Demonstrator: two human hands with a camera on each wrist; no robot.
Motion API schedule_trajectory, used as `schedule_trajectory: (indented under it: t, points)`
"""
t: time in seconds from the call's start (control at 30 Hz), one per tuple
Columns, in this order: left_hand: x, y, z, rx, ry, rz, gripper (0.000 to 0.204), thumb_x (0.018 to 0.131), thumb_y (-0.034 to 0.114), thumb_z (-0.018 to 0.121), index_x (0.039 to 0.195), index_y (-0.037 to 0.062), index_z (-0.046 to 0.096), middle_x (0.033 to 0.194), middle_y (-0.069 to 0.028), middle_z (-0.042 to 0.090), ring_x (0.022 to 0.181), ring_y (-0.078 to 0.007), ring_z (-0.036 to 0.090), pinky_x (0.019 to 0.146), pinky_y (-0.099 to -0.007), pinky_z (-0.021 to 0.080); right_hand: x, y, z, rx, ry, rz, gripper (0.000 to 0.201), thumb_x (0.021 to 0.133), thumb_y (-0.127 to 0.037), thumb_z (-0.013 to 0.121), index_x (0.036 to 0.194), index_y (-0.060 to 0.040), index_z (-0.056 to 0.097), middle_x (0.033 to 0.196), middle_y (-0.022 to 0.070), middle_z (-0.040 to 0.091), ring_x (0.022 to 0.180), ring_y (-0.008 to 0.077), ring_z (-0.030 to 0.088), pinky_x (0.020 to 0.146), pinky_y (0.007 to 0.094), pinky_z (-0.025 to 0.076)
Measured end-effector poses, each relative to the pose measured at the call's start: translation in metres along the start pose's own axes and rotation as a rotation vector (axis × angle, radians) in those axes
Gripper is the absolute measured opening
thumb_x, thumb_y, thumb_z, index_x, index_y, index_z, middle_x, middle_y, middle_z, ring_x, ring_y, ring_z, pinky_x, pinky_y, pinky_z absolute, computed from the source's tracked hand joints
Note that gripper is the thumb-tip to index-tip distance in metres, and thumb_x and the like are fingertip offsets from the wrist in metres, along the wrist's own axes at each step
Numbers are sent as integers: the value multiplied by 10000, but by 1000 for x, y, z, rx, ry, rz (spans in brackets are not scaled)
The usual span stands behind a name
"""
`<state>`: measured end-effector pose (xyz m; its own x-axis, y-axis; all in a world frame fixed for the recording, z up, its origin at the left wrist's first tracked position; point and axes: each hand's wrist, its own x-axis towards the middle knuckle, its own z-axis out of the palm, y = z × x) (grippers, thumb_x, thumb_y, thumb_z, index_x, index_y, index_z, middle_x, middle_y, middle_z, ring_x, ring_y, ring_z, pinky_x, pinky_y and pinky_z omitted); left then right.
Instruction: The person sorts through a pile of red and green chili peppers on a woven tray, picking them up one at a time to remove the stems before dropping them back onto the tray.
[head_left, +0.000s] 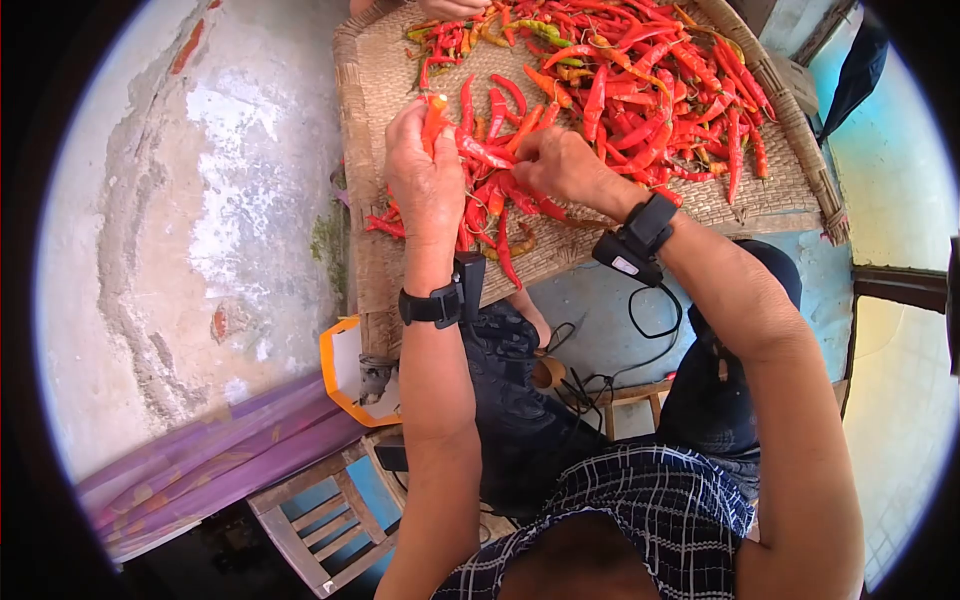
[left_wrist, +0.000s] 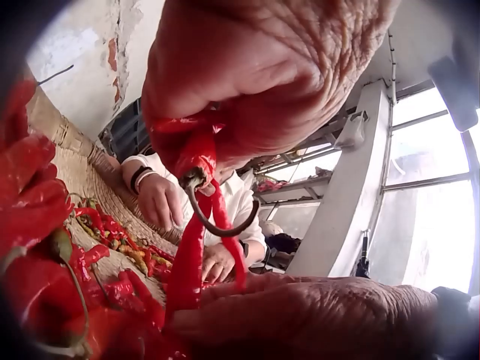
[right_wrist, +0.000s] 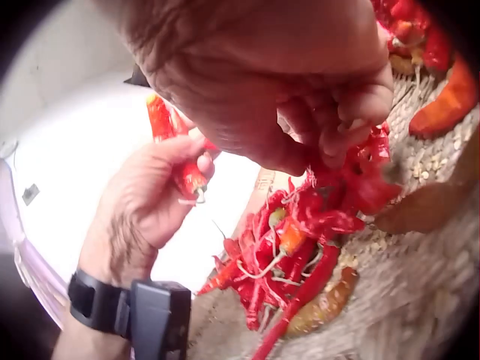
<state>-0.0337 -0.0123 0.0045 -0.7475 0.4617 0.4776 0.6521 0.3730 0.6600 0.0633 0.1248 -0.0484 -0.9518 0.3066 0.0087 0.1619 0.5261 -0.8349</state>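
Observation:
My left hand [head_left: 428, 180] grips red chili peppers [right_wrist: 159, 120] over the left side of a woven tray [head_left: 385, 75]. One held chili [left_wrist: 198, 159] shows its curved stem below the curled fingers in the left wrist view. To the right, my right hand [head_left: 575, 170] has its fingers bent down at the near peppers, thumb and fingertips pinching a red chili [right_wrist: 349, 187]. Beneath both hands lies a smaller heap of red chilies [right_wrist: 262, 262], some with stems, beside a brownish one [right_wrist: 324, 304].
A large heap of red chilies [head_left: 640, 85] covers the tray's right side. Across the tray, another person's hand [left_wrist: 159, 199] is near smaller peppers. A whitewashed wall [head_left: 230, 190] stands left; a wooden chair [head_left: 330, 520] and dark cables [head_left: 600, 385] lie below.

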Motion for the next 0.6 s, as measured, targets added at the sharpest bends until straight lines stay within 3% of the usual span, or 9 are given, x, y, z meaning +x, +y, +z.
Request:
schedule_trajectory:
  t: [0.03, 0.17, 0.23, 0.27, 0.33, 0.37, 0.43, 0.53, 0.6]
  points:
    - [1, -1, -1, -23, 26, -1, 264, 800, 5, 601, 1061, -28, 575, 1090, -170, 592, 1033, -319, 573, 915, -374, 450, 1, 5, -2, 118, 3, 0, 231, 751, -244, 643, 829, -29, 670, 779, 226, 642, 770, 379, 643, 692, 427, 515]
    - [-1, -1, -1, -28, 15, -27, 267, 800, 6, 602, 1064, -29, 573, 1093, -168, 592, 1036, -313, 574, 918, -369, 450, -2, 18, -8, 50, 43, -29, 256, 742, -258, 669, 827, -17, 667, 732, 219, 632, 716, 348, 648, 667, 418, 506]
    - [0, -4, 0, 49, 39, 118, 235, 878, 40, 578, 1111, 10, 584, 1002, -56, 645, 755, -89, 592, 609, -233, 500, -4, 10, -23, 226, 39, 76, 241, 781, -248, 669, 818, -11, 664, 683, 151, 634, 618, 257, 624, 577, 368, 488]
    - [-1, -4, 0, 48, 41, 117, 235, 878, 40, 578, 1111, 10, 584, 1002, -56, 645, 755, -89, 592, 609, -233, 500, -4, 7, -32, 225, 38, 75, 241, 781, -248, 669, 818, -11, 664, 683, 151, 634, 618, 257, 624, 577, 368, 488]
    - [-2, 5, -2, 78, -22, 94, 248, 855, 32, 593, 1100, -2, 588, 1046, -92, 637, 843, -148, 621, 709, -271, 514, -1, 5, -51, 550, 103, 110, 212, 831, -224, 650, 816, -13, 653, 653, 65, 612, 562, 145, 559, 498, 290, 439]
    - [-3, 7, -2, 77, -23, 94, 248, 855, 32, 593, 1100, -2, 588, 1046, -92, 637, 843, -148, 621, 709, -271, 514, 3, 6, -60, 571, 90, 148, 178, 860, -200, 628, 828, -25, 637, 672, 24, 607, 553, 89, 519, 471, 228, 401]
    - [-4, 12, 1, 174, -16, 249, 264, 829, 32, 606, 1089, -14, 589, 1084, -131, 620, 970, -227, 615, 841, -311, 487, 4, -1, -77, 709, 194, 140, 180, 857, -206, 631, 824, -29, 628, 682, 27, 607, 554, 84, 513, 477, 222, 405]
    - [-6, 17, 1, 137, -75, 185, 281, 821, 39, 609, 1095, -19, 585, 1126, -153, 598, 1059, -280, 580, 929, -331, 440, 8, 6, -86, 986, 331, 88, 213, 861, -246, 640, 810, -42, 605, 707, 29, 605, 559, 78, 497, 493, 212, 415]
    - [-5, 18, 2, 139, -80, 188, 284, 824, 44, 607, 1099, -21, 583, 1125, -154, 598, 1053, -276, 582, 931, -333, 439, 10, 9, -87, 1443, 399, 144, 226, 901, -271, 602, 884, -46, 599, 779, 12, 622, 641, 75, 519, 583, 210, 413]
